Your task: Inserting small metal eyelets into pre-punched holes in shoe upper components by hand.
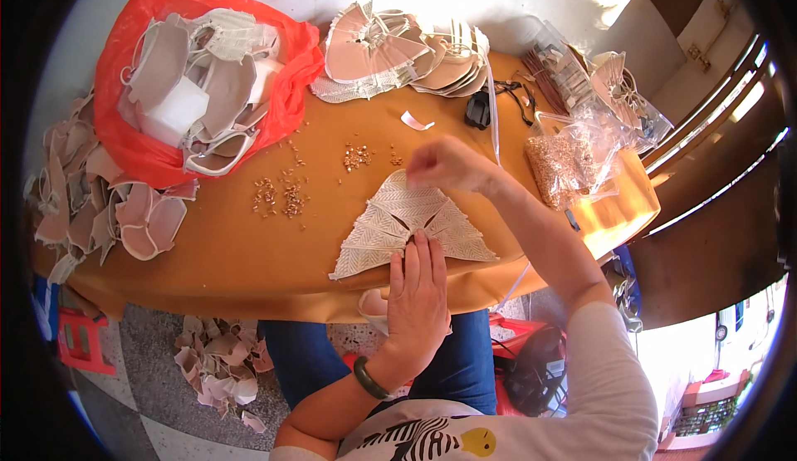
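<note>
A cream textured fabric piece (461, 232), fan-shaped with dark slits near its middle, lies flat on the table in front of me. My left hand (419, 291) rests on its near middle, fingers stretched out and pressing on it. Over the piece's far edge is my right hand (448, 164), its fingers drawn together and slightly blurred; anything in them is too small or hidden to make out. Beyond it lie small loose gold-coloured metal bits (357, 158), with a larger scatter (290, 195) to the left.
A red plastic bag (290, 87) of pink and white shaped pieces stands far left, beside a heap of similar pieces (149, 220). Stacked cream pieces (365, 46) lie at the back. A clear bag of gold bits (569, 162) sits right. Scraps (220, 361) litter the floor.
</note>
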`<move>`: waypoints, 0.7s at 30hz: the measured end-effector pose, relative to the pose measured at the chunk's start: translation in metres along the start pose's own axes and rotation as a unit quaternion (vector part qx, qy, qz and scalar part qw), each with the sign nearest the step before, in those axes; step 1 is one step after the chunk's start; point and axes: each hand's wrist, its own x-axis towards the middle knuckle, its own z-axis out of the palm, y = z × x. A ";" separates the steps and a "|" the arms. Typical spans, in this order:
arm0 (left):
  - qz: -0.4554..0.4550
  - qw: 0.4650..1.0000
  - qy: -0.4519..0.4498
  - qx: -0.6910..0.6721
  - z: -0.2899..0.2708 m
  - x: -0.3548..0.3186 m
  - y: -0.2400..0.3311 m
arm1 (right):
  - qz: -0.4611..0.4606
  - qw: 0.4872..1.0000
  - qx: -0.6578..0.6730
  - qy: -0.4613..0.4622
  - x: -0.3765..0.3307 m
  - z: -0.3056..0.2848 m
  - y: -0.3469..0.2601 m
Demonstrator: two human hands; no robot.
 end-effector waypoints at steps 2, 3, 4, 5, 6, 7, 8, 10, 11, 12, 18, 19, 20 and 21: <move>0.004 1.000 0.002 -0.010 0.001 0.000 -0.001 | -0.112 0.962 0.033 0.246 0.013 0.001 0.014; 0.005 1.000 0.002 -0.027 0.000 0.000 -0.003 | -0.114 0.959 0.003 0.261 0.017 0.000 0.016; 0.007 0.999 0.002 -0.044 -0.001 0.000 -0.004 | -0.114 0.959 0.005 0.260 0.020 0.002 0.019; 0.005 0.999 0.004 -0.042 -0.001 0.000 -0.005 | -0.158 0.952 -0.035 0.261 0.024 0.002 0.019; 0.009 0.999 0.011 -0.048 -0.001 0.000 -0.007 | -0.201 0.941 -0.075 0.261 0.027 0.002 0.019; 0.012 0.998 0.018 -0.053 -0.001 0.000 -0.008 | -0.204 0.941 -0.076 0.261 0.030 0.000 0.020; 0.012 0.998 0.018 -0.054 -0.002 0.000 -0.010 | -0.198 0.942 -0.106 0.250 0.029 0.001 0.020; 0.032 0.981 0.017 -0.189 -0.010 0.004 -0.022 | -0.190 0.943 -0.137 0.238 0.029 -0.001 0.019; 0.032 0.981 0.015 -0.189 -0.013 0.005 -0.027 | -0.180 0.946 -0.131 0.234 0.031 -0.002 0.017; 0.029 0.964 0.043 -0.262 -0.014 0.006 -0.032 | -0.171 0.950 -0.125 0.231 0.031 -0.002 0.016; 0.033 0.959 0.103 -0.261 -0.023 0.015 -0.083 | -0.157 0.940 -0.061 0.297 0.003 0.007 -0.006; 0.057 0.967 0.089 -0.230 -0.024 0.016 -0.089 | -0.159 0.941 -0.060 0.294 -0.005 0.012 -0.012; 0.057 0.967 0.090 -0.231 -0.027 0.017 -0.090 | -0.148 0.957 -0.028 0.249 -0.017 0.018 -0.016; 0.064 0.967 0.082 -0.231 -0.030 0.018 -0.091 | -0.135 0.970 0.005 0.203 -0.025 0.024 -0.017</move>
